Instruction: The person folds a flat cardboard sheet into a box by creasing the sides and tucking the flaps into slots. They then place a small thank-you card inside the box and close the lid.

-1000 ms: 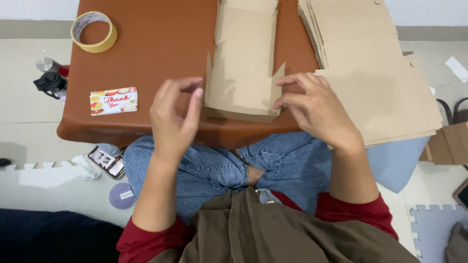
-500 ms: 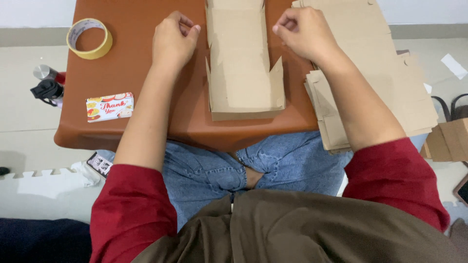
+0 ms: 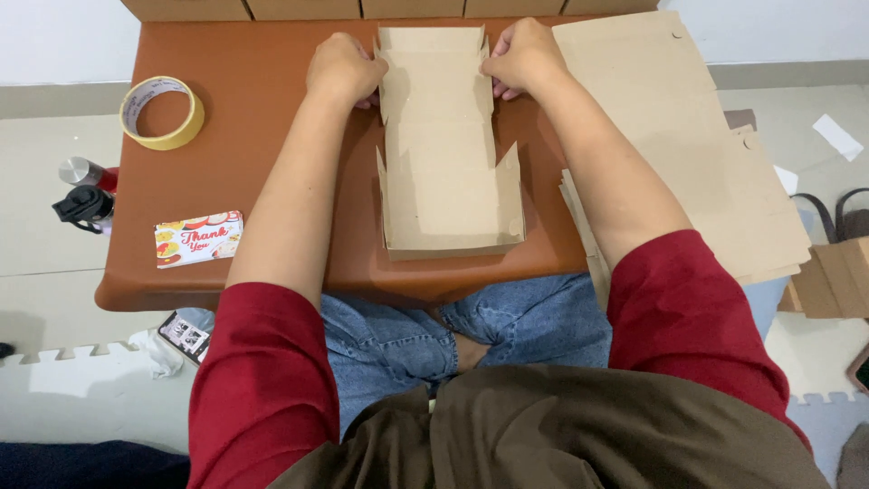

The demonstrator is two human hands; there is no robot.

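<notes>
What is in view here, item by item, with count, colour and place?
flat box blank: one, tan, table centre, side flaps raised
cardboard stack: several sheets, tan, table's right side
tape roll: one, yellow, table's left
card: one, white, colourful print, front left
table: one, brown
bottle: black and red, floor left
left hand: at blank's far left edge
right hand: at blank's far right edge

one unfolded cardboard box, one tape roll, one card, two hands

left hand, right hand now gripping cardboard blank far end
</notes>
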